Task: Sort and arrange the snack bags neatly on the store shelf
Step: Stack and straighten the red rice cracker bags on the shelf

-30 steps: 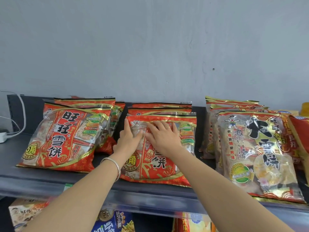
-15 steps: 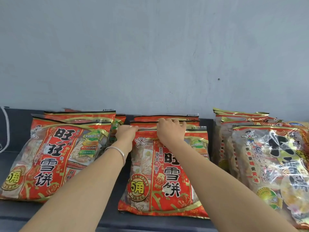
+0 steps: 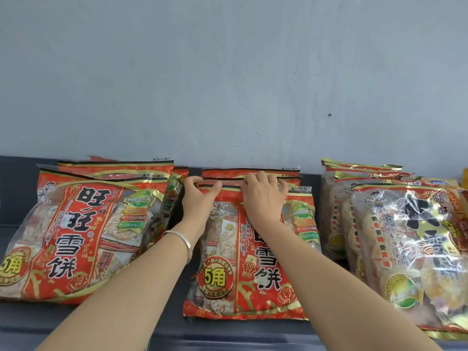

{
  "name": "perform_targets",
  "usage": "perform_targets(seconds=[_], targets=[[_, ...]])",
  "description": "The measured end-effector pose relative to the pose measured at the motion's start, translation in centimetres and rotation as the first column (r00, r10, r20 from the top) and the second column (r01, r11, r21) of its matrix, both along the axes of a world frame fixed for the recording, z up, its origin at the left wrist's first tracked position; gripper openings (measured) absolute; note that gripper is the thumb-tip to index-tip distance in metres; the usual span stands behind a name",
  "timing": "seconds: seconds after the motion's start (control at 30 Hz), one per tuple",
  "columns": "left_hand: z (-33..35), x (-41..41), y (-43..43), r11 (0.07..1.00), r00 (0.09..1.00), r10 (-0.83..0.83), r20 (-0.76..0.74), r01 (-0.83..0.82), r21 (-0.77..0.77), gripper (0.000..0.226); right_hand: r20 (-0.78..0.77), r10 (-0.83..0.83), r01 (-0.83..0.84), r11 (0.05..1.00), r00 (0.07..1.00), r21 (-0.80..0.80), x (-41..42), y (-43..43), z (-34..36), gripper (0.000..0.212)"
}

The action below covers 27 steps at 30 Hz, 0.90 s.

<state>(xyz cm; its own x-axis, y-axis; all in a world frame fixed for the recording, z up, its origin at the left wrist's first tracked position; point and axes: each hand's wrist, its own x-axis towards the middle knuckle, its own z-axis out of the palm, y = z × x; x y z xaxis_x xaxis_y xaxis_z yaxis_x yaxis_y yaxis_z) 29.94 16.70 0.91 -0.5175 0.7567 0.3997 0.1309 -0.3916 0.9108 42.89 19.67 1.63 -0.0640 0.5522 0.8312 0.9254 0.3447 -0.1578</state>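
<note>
The left hand (image 3: 200,197) and right hand (image 3: 264,196) both pinch the top of the middle red bag (image 3: 253,269) on the shelf (image 3: 101,323); they should pull evenly so it sits straight.

**Shop interior: retail shelving.** A dark grey shelf (image 3: 30,323) set against a plain pale wall (image 3: 228,72) carries packaged goods in front-facing stacks. The middle stack (image 3: 253,274) of red snack bags lies under both hands, with the left hand (image 3: 200,201) and the right hand (image 3: 266,198) gripping its top edge. A left stack (image 3: 76,236) of the same red bags lies just left of the left hand. A clear-and-gold stack (image 3: 405,249) stands to the right of the right hand. Duplicate stock grouped by kind (the front red bags carry a round "5角" badge) marks merchandise laid out for sale.
</note>
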Motion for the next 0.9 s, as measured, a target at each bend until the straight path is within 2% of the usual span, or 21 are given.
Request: perform_targets(seconds=[0.07,0.1,0.2,0.23,0.37,0.43,0.53,0.67,0.77,0.9], targets=[[-0.8,-0.2,-0.7,0.996,0.997,-0.060,0.050,0.064,-0.065,0.050,-0.026,0.010,-0.011,0.999,1.000,-0.037,-0.2,-0.6,-0.2,0.025],[-1.2,-0.2,-1.0,0.996,0.999,-0.039,0.017,0.040,-0.078,0.052,-0.029,0.013,-0.015,0.999,0.999,-0.049,-0.3,-0.9,-0.3,0.025],[-1.7,-0.1,-1.3,0.983,0.958,0.154,-0.240,-0.174,-0.064,0.051,0.055,0.071,-0.066,0.995,0.996,-0.074,-0.2,-2.4,-0.8,0.035],[-1.6,-0.1,-1.3,0.976,0.942,0.184,-0.282,-0.208,-0.059,0.052,0.094,0.102,-0.093,0.991,0.990,-0.098,-0.1,-2.8,-0.9,0.037],[-0.9,0.4,-1.8,0.987,0.965,0.112,-0.236,-0.135,-0.082,0.065,0.124,0.199,-0.159,0.949,0.972,-0.273,0.8,-3.9,-1.5,0.043],[-0.7,0.4,-2.6,0.981,0.956,0.156,-0.250,-0.179,-0.074,0.071,0.126,0.211,-0.166,0.941,0.969,-0.295,1.2,-4.3,-1.5,0.043],[-1.1,-0.2,-4.5,0.956,0.898,0.261,-0.355,-0.292,-0.034,0.054,0.119,0.250,-0.209,0.937,0.961,-0.280,0.7,-5.0,-1.0,0.042],[-2.2,-2.6,-7.9,0.940,0.775,0.290,-0.562,-0.341,0.014,0.021,0.104,0.349,-0.311,0.911,0.932,-0.271,-1.8,-6.3,-0.3,0.041],[-2.1,-5.3,-10.1,0.915,0.680,0.323,-0.658,-0.402,0.033,0.014,0.119,0.432,-0.390,0.881,0.894,-0.268,-4.6,-7.7,0.0,0.041],[-1.5,-9.6,-12.0,0.884,0.632,0.363,-0.684,-0.465,0.040,0.012,0.180,0.517,-0.458,0.842,0.837,-0.286,-8.9,-9.1,0.2,0.040]])
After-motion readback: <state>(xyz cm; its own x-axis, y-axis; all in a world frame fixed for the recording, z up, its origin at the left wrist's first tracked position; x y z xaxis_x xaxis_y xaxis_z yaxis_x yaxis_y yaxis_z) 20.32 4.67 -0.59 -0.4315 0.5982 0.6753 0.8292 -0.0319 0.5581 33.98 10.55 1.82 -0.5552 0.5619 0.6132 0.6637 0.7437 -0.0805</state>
